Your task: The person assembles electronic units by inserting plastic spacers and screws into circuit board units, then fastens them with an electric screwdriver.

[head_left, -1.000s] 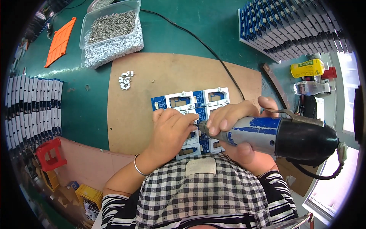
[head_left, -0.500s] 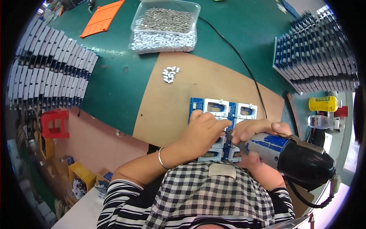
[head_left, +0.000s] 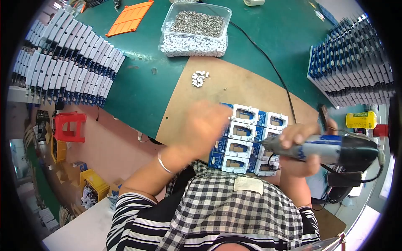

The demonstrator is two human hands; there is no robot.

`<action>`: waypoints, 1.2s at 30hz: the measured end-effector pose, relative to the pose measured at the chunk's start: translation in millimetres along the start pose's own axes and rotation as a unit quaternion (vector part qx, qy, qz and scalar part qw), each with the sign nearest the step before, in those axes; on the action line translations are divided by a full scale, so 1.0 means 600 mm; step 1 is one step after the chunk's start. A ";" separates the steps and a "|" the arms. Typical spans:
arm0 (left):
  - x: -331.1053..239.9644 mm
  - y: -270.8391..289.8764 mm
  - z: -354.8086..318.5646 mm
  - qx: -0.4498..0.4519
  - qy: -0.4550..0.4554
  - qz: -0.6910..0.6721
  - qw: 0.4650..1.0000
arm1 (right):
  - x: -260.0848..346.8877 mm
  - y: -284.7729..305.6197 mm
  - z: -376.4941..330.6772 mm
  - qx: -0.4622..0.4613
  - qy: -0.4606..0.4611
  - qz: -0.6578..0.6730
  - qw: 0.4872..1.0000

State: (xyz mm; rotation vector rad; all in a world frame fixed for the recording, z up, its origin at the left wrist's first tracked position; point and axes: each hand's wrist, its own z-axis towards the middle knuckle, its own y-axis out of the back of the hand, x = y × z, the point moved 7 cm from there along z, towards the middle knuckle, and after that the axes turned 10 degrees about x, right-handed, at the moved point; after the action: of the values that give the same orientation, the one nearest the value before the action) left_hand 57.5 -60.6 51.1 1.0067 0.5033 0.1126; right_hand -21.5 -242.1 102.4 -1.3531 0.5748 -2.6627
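Note:
My right hand (head_left: 302, 140) is wrapped round a grey, blue and black electric screwdriver (head_left: 320, 147), which lies roughly level with its tip pointing left. Under that tip is a panel of blue circuit boards (head_left: 217, 146) carrying white plastic frames (head_left: 237, 148) in two columns, with small screws at several corners. At the panel's upper left corner is my left hand (head_left: 207, 125), smeared by motion; whether its fingers hold anything cannot be made out. A bracelet (head_left: 164, 164) circles that wrist.
A clear tub of screws (head_left: 197, 24) rests on a bag of small white parts (head_left: 193, 45). A loose pile of white pieces (head_left: 198, 78) lies on the brown board (head_left: 184, 104). Stacked boards stand at left (head_left: 75, 62) and right (head_left: 347, 62). A black cord (head_left: 268, 58) crosses the green table (head_left: 138, 92).
My left hand has lifted off the middle of the panel toward its upper left corner. The screwdriver has drawn back to the right and levelled, uncovering more frames. The whole view has shifted slightly.

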 end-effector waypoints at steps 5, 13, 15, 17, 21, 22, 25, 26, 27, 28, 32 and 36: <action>0.147 0.055 0.006 -0.017 0.155 0.067 0.986 | 0.051 0.027 -0.008 -0.043 0.085 -0.083 0.992; 0.144 0.026 0.027 0.046 0.163 0.121 0.978 | 0.055 0.059 -0.040 -0.108 0.053 -0.083 0.989; 0.123 0.036 0.032 0.043 0.118 0.187 0.974 | 0.052 0.051 -0.032 -0.106 0.044 -0.060 0.992; 0.122 0.031 0.028 0.056 0.089 0.186 0.977 | 0.049 0.044 -0.027 -0.068 0.031 -0.032 0.997; 0.111 0.027 0.036 0.076 0.061 0.191 0.977 | 0.057 0.042 -0.032 -0.030 0.011 -0.026 0.999; 0.107 0.028 0.038 0.076 0.061 0.168 0.981 | 0.059 0.042 -0.035 -0.040 -0.008 -0.026 0.999; 0.060 0.027 0.023 0.078 0.110 -0.008 0.991 | 0.069 0.045 -0.044 -0.060 -0.032 -0.032 0.997; 0.029 0.016 0.020 0.096 0.097 -0.056 0.989 | 0.070 0.049 -0.045 -0.062 -0.029 -0.036 0.997; -0.001 0.001 0.018 0.116 0.084 -0.106 0.984 | 0.068 0.051 -0.048 -0.061 -0.029 -0.017 0.998; -0.018 -0.006 0.013 0.116 0.083 -0.106 0.984 | 0.065 0.051 -0.049 -0.058 -0.030 0.006 0.998; -0.042 -0.038 -0.004 0.125 0.071 -0.157 0.977 | 0.066 0.044 -0.054 -0.080 -0.072 0.018 0.994; -0.051 -0.042 0.006 0.139 0.066 -0.146 0.977 | 0.068 0.043 -0.053 -0.094 -0.049 -0.037 0.994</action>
State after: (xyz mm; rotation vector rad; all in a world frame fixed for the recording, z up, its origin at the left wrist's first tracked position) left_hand 28.8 -86.8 42.8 1.1911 0.7999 -0.1597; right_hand -73.7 -267.2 106.7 -1.5743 0.7966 -2.6364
